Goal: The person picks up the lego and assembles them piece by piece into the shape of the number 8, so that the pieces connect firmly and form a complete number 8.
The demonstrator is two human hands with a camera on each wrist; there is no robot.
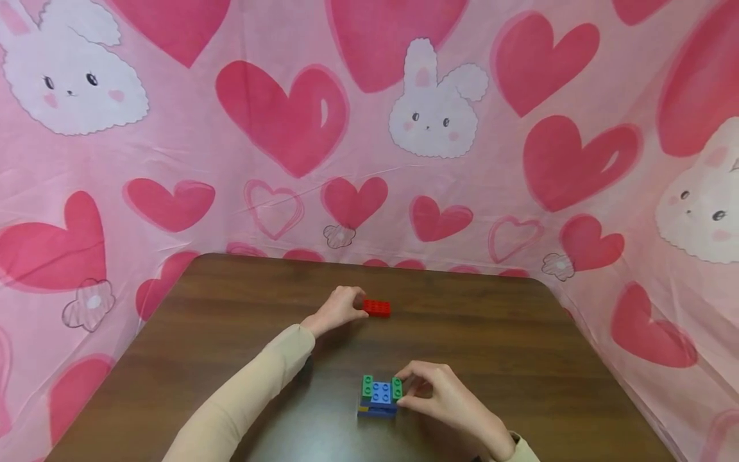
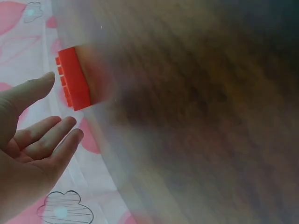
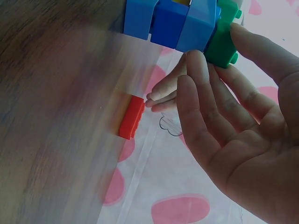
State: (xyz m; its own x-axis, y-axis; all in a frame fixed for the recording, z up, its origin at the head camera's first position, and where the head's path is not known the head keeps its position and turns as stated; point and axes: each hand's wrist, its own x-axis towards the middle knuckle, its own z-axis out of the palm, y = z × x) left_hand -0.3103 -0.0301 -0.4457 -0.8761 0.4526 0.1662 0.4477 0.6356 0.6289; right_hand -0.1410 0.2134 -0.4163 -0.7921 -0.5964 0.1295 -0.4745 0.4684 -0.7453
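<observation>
A red toy building brick [image 1: 377,308] lies studs up towards the far side of the table. My left hand [image 1: 340,307] is at its left end, thumb and fingers spread; a gap shows between them and the brick [image 2: 74,79] in the left wrist view. Nearer to me stands a block stack [image 1: 381,398]: blue layers with a bit of yellow, and a green brick at each side on top. My right hand [image 1: 447,394] pinches the right green brick [image 3: 222,42] between thumb and fingers. The right wrist view shows the thumb on its studded side.
The brown wooden table [image 1: 277,282] has rounded far corners. Behind it and at both sides hangs a pink cloth [image 1: 369,160] with hearts and rabbits. My left forearm in a beige sleeve [image 1: 248,385] stretches across the table's left half.
</observation>
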